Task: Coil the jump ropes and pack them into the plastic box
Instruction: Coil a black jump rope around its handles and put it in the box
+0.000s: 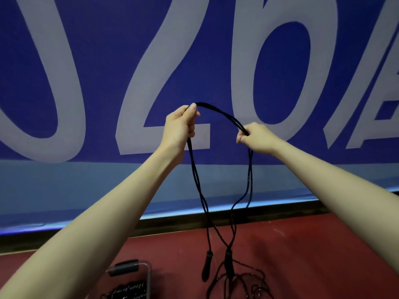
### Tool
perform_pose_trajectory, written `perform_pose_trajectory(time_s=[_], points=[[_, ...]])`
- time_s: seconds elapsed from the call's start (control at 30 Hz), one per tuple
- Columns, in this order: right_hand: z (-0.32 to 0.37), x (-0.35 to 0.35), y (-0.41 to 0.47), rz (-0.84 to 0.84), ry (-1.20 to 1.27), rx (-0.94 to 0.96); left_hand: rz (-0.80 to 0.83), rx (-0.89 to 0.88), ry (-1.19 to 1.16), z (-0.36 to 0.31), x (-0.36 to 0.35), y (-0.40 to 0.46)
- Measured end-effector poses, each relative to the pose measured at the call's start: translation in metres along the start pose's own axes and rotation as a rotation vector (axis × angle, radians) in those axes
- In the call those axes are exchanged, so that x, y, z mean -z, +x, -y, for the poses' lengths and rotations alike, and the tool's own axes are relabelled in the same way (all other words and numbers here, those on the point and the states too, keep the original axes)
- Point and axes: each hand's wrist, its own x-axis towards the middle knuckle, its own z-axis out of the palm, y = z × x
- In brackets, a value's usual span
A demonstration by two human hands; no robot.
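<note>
Low at the left, sitting on the red floor (302, 255): clear plastic box (129, 275), dark coils inside. Higher up, left hand (180, 126) gripping the black jump rope (224, 115), right hand (257, 137) pinching the same arc. Hanging beneath, two handles (207, 266) over loose ropes (248, 283), before the blue banner (86, 83).

Two hands (180, 124) (258, 137), two dangling rope handles (206, 266) (228, 263), one plastic box (129, 279), one banner (108, 61)
</note>
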Motion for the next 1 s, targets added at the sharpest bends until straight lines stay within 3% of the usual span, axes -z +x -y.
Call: perform_pose_trajectory(time_s=[0.13, 0.2, 0.43, 0.67, 0.8, 1.0], points=[[-0.032, -0.019, 0.011, 0.201, -0.037, -0.169, -0.026, 0.011, -0.009, 0.003, 0.014, 0.015], [-0.033, -0.021, 0.011, 0.203, 0.009, -0.221, -0.004, 0.033, 0.033, -0.001, 0.02, 0.02], [0.031, 0.01, 0.009, -0.041, 0.37, -0.148, 0.076, 0.063, 0.112, -0.033, 0.036, 0.032], [0.076, 0.035, 0.001, -0.235, 0.505, 0.002, 0.089, 0.05, 0.175, -0.038, 0.045, 0.028], [0.083, 0.036, 0.005, -0.322, 0.53, 0.063, 0.059, 0.092, 0.204, -0.014, 0.049, 0.02], [0.062, 0.016, 0.007, -0.47, 0.494, 0.134, -0.087, 0.156, 0.282, 0.082, 0.052, -0.027]])
